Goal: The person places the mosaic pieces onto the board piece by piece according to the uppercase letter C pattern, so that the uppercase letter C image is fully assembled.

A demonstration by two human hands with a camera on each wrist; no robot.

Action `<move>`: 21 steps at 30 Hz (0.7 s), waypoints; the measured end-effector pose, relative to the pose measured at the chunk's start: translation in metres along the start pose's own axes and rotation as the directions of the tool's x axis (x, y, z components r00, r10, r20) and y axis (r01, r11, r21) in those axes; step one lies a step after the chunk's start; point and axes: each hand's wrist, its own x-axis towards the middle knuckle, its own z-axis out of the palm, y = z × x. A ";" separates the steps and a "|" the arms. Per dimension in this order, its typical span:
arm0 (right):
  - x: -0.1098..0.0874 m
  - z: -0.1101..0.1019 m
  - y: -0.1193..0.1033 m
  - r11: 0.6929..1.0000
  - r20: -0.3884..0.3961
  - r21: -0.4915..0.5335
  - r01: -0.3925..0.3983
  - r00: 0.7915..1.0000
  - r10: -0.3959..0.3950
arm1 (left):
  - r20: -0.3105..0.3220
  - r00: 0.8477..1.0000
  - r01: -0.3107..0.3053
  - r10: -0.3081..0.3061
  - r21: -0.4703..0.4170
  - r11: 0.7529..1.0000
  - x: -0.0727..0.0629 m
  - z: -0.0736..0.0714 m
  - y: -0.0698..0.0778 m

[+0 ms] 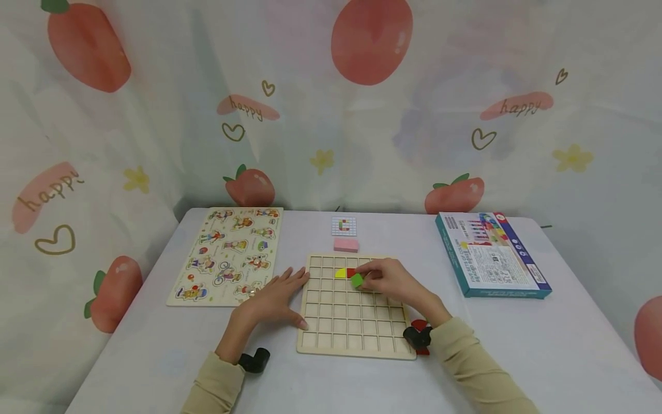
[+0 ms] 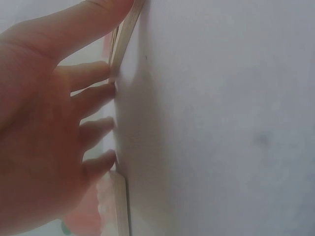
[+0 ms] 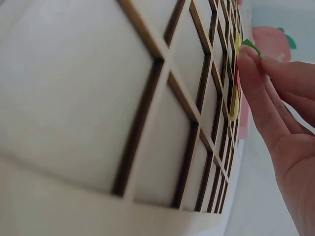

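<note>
A wooden grid board (image 1: 338, 348) lies on the table in front of the person. The right hand (image 1: 388, 280) pinches a green block (image 1: 357, 280) between thumb and fingers, over the upper part of the grid. Just behind it, a yellow piece (image 1: 341, 273) and a red piece (image 1: 351, 272) sit in neighbouring cells. In the right wrist view, the green block (image 3: 252, 47) shows as a thin edge at the fingertips. The left hand (image 1: 274, 299) has its fingers spread, with thumb and fingertips right at the board's left edge.
A pattern card (image 1: 343, 226) and a pink block (image 1: 346, 245) lie behind the board. At left is a picture puzzle board (image 1: 219, 253); at right, a teal-edged box (image 1: 493, 256). Red pieces (image 1: 421, 326) lie by the right wrist, partly hidden by its camera.
</note>
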 end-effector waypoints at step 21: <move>0.020 0.015 -0.012 0.992 0.049 -0.092 0.084 0.996 -0.080 | 0.007 1.000 -0.011 0.011 -0.007 1.000 0.000 -0.001 -0.001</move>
